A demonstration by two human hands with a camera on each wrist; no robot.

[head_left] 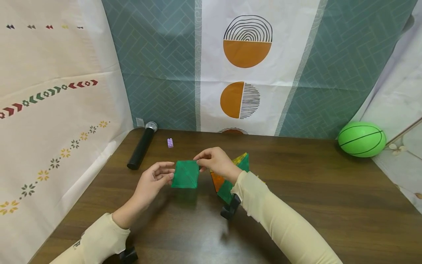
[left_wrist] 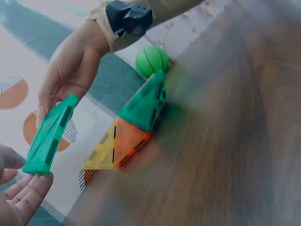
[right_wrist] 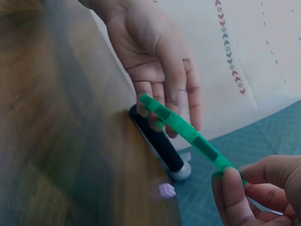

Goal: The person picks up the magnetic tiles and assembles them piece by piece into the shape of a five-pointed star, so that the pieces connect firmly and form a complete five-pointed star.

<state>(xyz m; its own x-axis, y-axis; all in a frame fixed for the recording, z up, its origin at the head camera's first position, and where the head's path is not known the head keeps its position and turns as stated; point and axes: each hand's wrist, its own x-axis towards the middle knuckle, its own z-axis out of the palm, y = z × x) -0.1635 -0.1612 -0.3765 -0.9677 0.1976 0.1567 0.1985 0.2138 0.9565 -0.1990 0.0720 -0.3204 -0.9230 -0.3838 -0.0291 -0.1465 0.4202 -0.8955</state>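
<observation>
A translucent green square magnetic tile [head_left: 185,174] is held up above the table between both hands. My left hand [head_left: 154,182] pinches its left edge between thumb and fingers. At the tile's upper right corner, my right hand [head_left: 215,161] grips with thumb and fingertips. The right wrist view shows the tile [right_wrist: 181,129] nearly edge-on. Behind the right wrist stands a group of joined magnetic tiles, partly hidden by that arm in the head view. In the left wrist view it has a green part [left_wrist: 146,103], an orange triangle [left_wrist: 128,140] and a yellow triangle [left_wrist: 103,150].
A black microphone [head_left: 141,148] lies at the back left of the wooden table [head_left: 313,190], with a small purple toy brick [head_left: 170,143] to its right. A green ball [head_left: 362,139] sits at the back right corner. Patterned cloths hang behind and beside the table.
</observation>
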